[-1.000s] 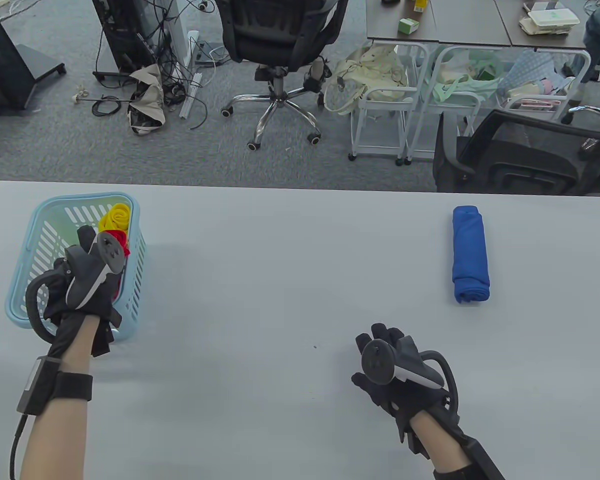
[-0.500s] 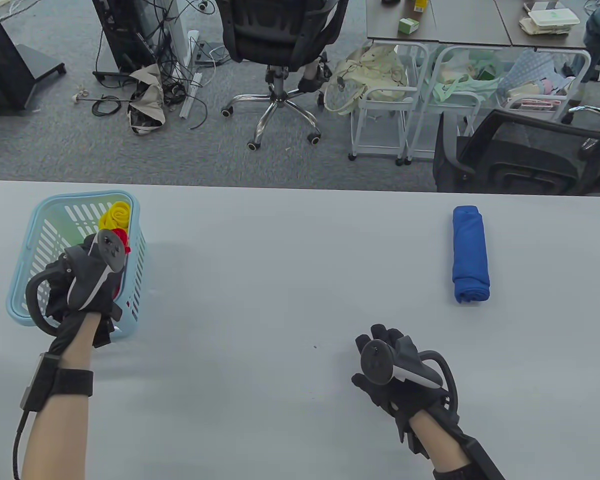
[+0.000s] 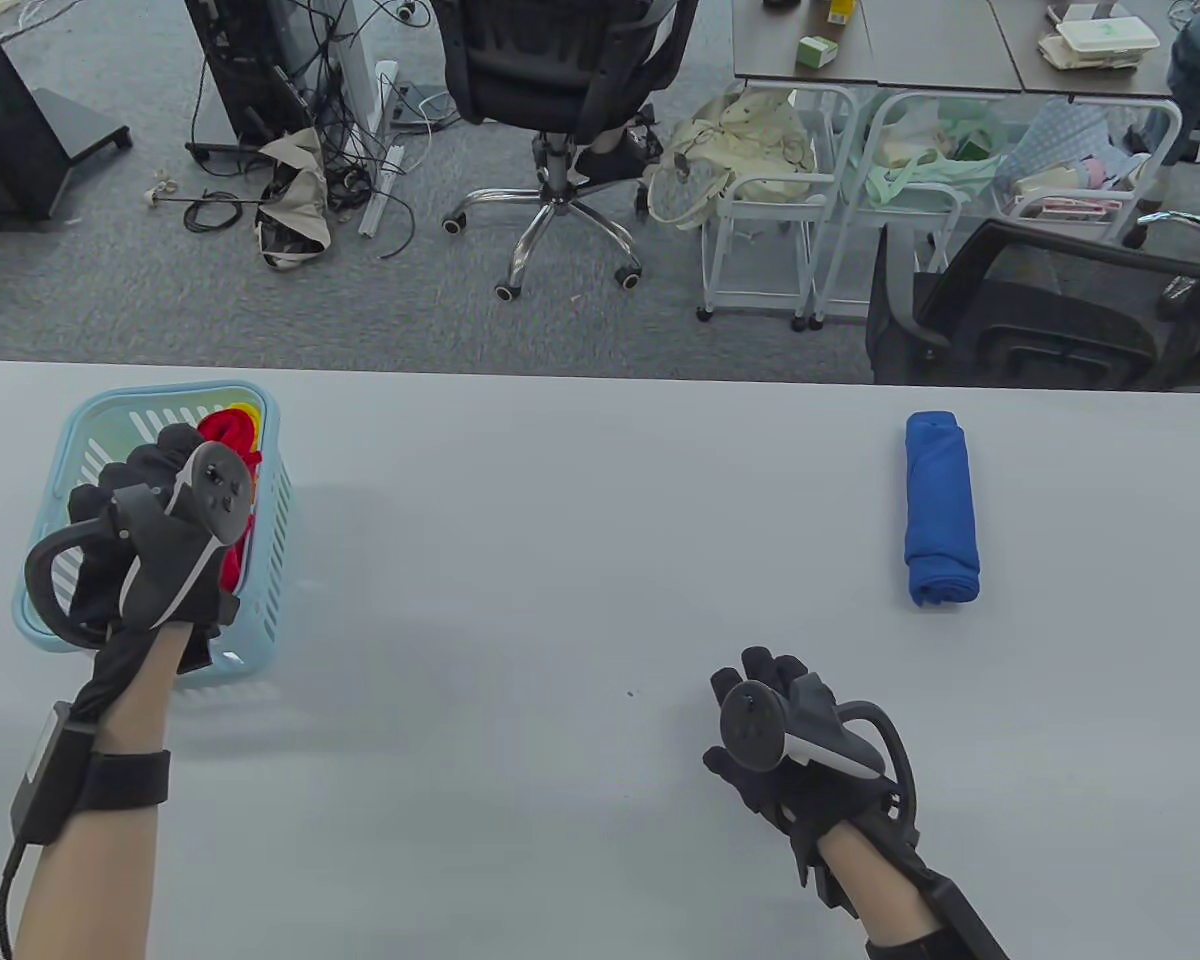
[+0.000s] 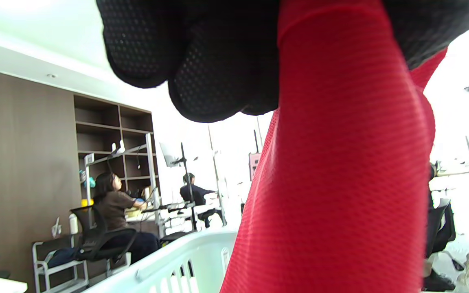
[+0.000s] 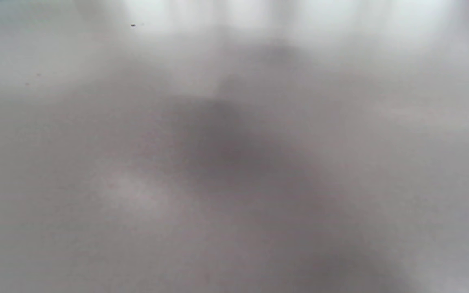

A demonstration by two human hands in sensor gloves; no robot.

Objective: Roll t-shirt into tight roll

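Observation:
A red t-shirt (image 3: 228, 428) rises out of the light blue basket (image 3: 283, 480) at the table's left. My left hand (image 3: 155, 455) grips it from above, the fingers curled round the cloth. The left wrist view shows the red mesh fabric (image 4: 340, 183) hanging from the gloved fingers (image 4: 202, 61) above the basket rim (image 4: 185, 252). My right hand (image 3: 760, 675) rests on the table near the front, fingers relaxed and holding nothing. A rolled blue t-shirt (image 3: 940, 510) lies at the right. Only bare table (image 5: 234, 162) fills the right wrist view.
A sliver of a yellow garment (image 3: 251, 409) peeks out behind the red one in the basket. The grey table (image 3: 580, 560) lies between basket and blue roll. Office chairs (image 3: 560, 110) and white carts (image 3: 770, 200) stand beyond the far edge.
My left hand closed on the red t-shirt and lifted it up in the basket, so it now covers most of the yellow garment. The right hand stayed still.

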